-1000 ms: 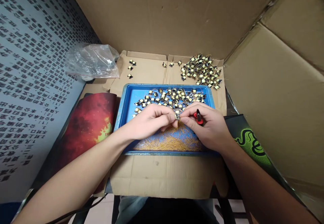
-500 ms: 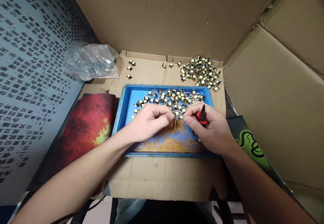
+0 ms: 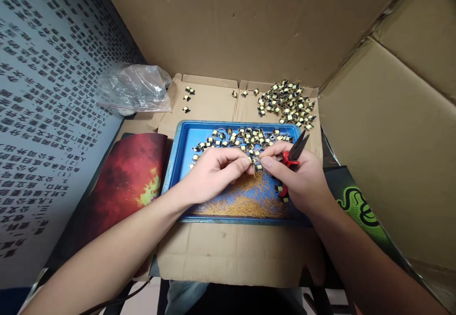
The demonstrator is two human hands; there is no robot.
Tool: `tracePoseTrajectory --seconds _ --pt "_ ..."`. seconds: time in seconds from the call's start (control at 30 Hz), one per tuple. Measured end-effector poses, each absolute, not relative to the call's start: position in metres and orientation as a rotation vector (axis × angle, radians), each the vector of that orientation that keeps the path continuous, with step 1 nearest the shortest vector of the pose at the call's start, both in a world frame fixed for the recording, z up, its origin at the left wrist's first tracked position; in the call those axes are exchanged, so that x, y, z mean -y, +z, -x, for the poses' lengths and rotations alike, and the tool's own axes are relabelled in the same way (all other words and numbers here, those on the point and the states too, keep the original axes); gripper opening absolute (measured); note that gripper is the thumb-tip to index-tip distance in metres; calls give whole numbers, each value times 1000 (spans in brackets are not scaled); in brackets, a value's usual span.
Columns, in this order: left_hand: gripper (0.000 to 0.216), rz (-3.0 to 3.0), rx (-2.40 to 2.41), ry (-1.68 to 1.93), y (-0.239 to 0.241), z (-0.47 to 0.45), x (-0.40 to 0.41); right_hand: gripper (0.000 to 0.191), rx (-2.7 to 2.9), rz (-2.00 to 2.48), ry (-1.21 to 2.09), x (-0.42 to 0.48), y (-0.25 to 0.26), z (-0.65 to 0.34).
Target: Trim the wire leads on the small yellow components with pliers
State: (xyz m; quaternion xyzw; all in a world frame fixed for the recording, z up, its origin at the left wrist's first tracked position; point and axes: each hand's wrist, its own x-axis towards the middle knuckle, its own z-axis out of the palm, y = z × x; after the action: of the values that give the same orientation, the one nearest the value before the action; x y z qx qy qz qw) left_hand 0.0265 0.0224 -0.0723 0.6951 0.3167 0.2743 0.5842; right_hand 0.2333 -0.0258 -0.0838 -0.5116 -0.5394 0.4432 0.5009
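Observation:
Over a blue tray (image 3: pixel 177 153), my left hand (image 3: pixel 213 172) and my right hand (image 3: pixel 299 179) meet at their fingertips. Together they pinch one small yellow-and-black component (image 3: pixel 255 165) with thin wires hanging below it. My right hand also grips red-handled pliers (image 3: pixel 294 153), whose black jaws point up and to the right. Several more components (image 3: pixel 245 137) lie along the tray's far side. A heap of cut golden wire ends (image 3: pixel 242 201) covers its near side.
A pile of components (image 3: pixel 287 103) lies on the cardboard behind the tray, with a few strays (image 3: pixel 187 99) to the left. A clear plastic bag (image 3: pixel 133 87) sits at the back left. Cardboard walls (image 3: pixel 384 129) close in the back and right. A red mat (image 3: pixel 130 172) lies left.
The pliers' jaws have swung up and out to the right. My two hands have closed together again on the component, slightly higher over the tray.

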Motion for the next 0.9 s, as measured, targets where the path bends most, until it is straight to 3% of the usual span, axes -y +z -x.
tracePoseTrajectory --seconds 0.27,0.57,0.73,0.9 --pt "35 -1658 -743 643 -73 -27 -21 8 1272 1225 1004 31 -89 -239" --pt "40 -1536 -708 640 -75 -28 -20 7 1548 1279 225 34 -88 -233" --pt "39 -1530 -752 615 -73 -31 -18 16 1809 1152 -237 36 -87 -240" --pt "38 -1659 -835 585 -74 -31 -18 20 2006 1022 -307 35 -85 -245"
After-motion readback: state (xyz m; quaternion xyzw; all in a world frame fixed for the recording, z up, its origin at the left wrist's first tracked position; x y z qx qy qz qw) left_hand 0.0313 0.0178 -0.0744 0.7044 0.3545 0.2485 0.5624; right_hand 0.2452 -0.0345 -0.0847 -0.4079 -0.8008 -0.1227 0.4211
